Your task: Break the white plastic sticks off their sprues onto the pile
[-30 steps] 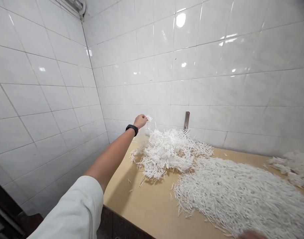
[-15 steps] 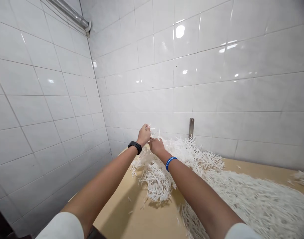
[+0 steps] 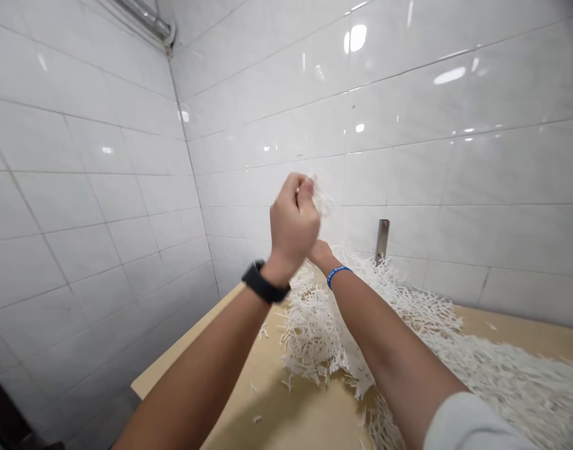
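Note:
My left hand (image 3: 293,225), with a black band (image 3: 265,284) at its wrist, is raised in front of the tiled wall. Its fingers are curled closed around a small tuft of thin white strands (image 3: 322,199), which sticks out blurred past the thumb. Lower down and farther off, my right hand (image 3: 321,251) is at the heap of white branching strands (image 3: 314,331). A blue wristband (image 3: 337,275) circles that wrist. The right fingers are hidden behind my left hand, so their grip does not show.
A wide layer of white strands (image 3: 515,381) spreads over the right of the tan board (image 3: 290,425). Loose bits (image 3: 257,419) lie at the front. A metal strip (image 3: 382,240) stands against the white tiled wall (image 3: 249,194). The board's left edge shows.
My left hand has risen and come nearer, away from the heap, with a tuft in it. My right hand stays low by the heap. The view has shifted slightly left.

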The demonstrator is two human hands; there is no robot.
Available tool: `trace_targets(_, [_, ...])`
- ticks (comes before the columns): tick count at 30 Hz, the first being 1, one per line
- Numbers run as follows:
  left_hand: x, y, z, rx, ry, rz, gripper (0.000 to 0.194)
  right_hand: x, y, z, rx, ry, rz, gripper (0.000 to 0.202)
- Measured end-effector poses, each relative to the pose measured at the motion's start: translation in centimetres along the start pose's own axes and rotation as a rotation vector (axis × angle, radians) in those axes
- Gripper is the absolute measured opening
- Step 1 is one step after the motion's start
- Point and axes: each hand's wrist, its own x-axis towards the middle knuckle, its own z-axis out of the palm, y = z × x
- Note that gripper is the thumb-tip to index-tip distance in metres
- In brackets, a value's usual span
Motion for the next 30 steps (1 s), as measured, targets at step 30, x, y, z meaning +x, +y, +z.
trace_targets(30, [-28.3,3.7,-9.9,0.272,0.347,-0.749,0.019,-29.8,-7.0,10.0,0.149,-0.121,-0.312,0.065])
